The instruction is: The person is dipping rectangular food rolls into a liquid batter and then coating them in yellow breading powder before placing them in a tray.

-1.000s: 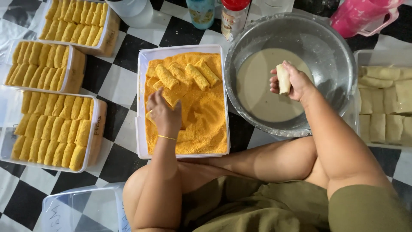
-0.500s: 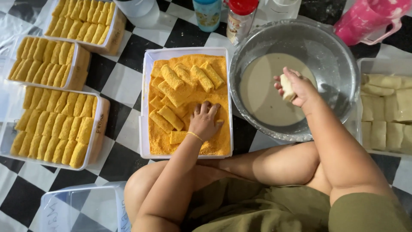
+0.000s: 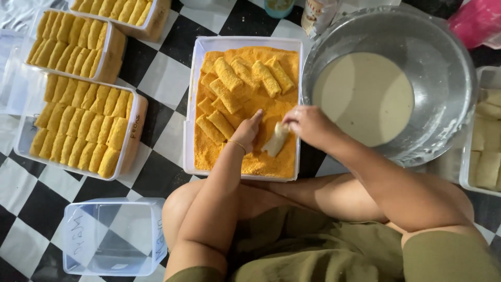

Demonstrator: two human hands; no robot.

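Status: our right hand [image 3: 308, 124] pinched a wet battered roll [image 3: 275, 140], laying it in the crumb tray [image 3: 244, 43]. Left hand [image 3: 247, 131] was part-open, fingers in crumbs beside it, holding nothing. Approx 10 rolls crumbed in tray; three boxes [image 3: 123, 151] full on the floor. Left: uncoated rolls in right-side tub [image 3: 485, 156], batter bowl [image 3: 443, 62] still had batter.

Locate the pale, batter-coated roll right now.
Head view, centre: the pale roll hangs from the right hand over the crumb tray, beside the left hand.
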